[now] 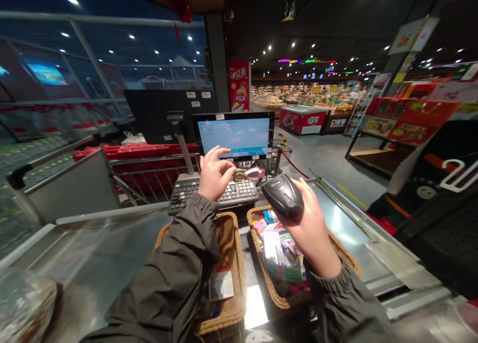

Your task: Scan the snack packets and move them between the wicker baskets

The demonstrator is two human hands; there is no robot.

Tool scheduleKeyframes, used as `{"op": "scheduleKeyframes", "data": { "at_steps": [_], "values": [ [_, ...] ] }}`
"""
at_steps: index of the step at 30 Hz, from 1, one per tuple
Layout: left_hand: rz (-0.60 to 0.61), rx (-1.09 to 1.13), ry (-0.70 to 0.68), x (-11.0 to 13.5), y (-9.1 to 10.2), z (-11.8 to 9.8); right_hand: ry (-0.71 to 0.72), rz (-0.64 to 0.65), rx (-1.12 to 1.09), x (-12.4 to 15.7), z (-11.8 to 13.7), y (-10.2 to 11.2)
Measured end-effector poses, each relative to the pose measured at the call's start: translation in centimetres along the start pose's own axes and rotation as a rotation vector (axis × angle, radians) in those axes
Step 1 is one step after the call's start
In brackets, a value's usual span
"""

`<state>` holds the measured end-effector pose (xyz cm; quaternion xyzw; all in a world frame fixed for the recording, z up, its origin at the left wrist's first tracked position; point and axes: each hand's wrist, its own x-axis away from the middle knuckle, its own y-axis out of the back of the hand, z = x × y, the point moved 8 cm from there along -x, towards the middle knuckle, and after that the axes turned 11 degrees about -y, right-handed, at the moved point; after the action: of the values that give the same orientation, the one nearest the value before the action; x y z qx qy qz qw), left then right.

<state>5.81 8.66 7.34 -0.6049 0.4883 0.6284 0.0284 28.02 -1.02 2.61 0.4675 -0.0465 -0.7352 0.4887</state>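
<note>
My left hand [215,174] is over the keyboard [239,191], with the index finger stretched toward the screen. Its thumb and curled fingers pinch a small tan loop with a pinkish-white end [254,173], whose kind I cannot make out. In my right hand [309,223] is a black barcode scanner [283,196], its head tilted up and to the left over a wicker basket. A lit monitor [235,136] stands right behind the left fingertips, showing a blue and white screen.
Two wicker baskets flank the middle: the left basket [241,283] has a small card-like pack, the right basket [257,253] many colourful packets. A metal counter [123,248] surrounds them. A clear plastic-wrapped item [26,303] lies at lower left. A dark second display [157,116] rises behind.
</note>
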Motion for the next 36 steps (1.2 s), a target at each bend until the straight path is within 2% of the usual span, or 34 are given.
{"op": "scheduleKeyframes", "data": {
  "at_steps": [7,14,20,30,36],
  "values": [
    [-0.095,-0.081,0.069,0.6,4.1,1.4,0.053,0.055,0.012,0.1,4.9,-3.7],
    [-0.099,-0.087,0.104,1.8,6.3,2.3,0.063,0.064,0.041,1.2,6.7,-5.8],
    [-0.099,-0.095,0.109,2.3,6.7,3.0,0.097,0.059,0.037,1.9,8.0,-6.1],
    [-0.104,-0.045,0.154,2.9,6.9,4.6,0.108,0.137,0.025,2.6,8.7,-7.2],
    [-0.081,-0.078,0.154,3.8,7.0,5.4,0.085,0.105,0.009,2.7,8.6,-7.1]
  ]
}}
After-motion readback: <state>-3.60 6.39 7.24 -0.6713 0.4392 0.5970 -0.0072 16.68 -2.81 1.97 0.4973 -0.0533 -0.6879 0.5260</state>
